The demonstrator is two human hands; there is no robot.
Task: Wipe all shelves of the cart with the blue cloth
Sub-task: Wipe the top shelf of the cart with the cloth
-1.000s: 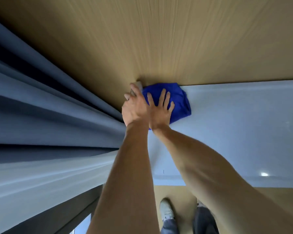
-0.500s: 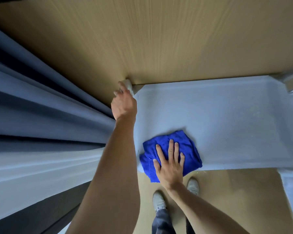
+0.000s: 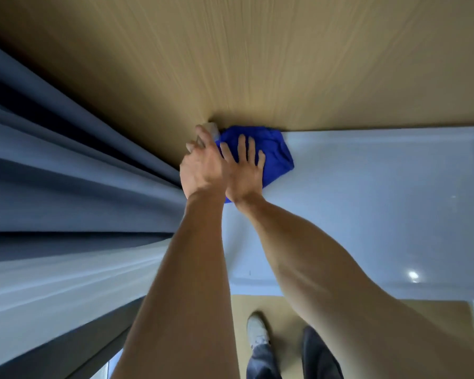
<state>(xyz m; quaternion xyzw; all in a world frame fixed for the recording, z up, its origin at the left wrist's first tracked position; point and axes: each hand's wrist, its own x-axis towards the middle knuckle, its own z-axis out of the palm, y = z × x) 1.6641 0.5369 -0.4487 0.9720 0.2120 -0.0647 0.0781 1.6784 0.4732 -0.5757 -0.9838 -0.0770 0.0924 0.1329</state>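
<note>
Blue cloth pressed into the far left corner of the cart's top shelf.

The right hand point(image 3: 241, 173) lies flat on the rumpled, soft blue cloth point(image 3: 274, 154), fingers straight and slightly spread, no grip closed round it. The left hand point(image 3: 201, 168) curls its grip round the pale corner post point(image 3: 212, 129) just beside the cloth, the two hands touching. The shelf point(image 3: 367, 203) is smooth, pale grey and glossy with a raised rim. Grey curtain point(image 3: 66, 187) folds hang close on the left; the floor point(image 3: 257, 64) is tan with a wood grain. A white shoe point(image 3: 257, 328) and dark trouser legs show below the shelf's near edge.
</note>
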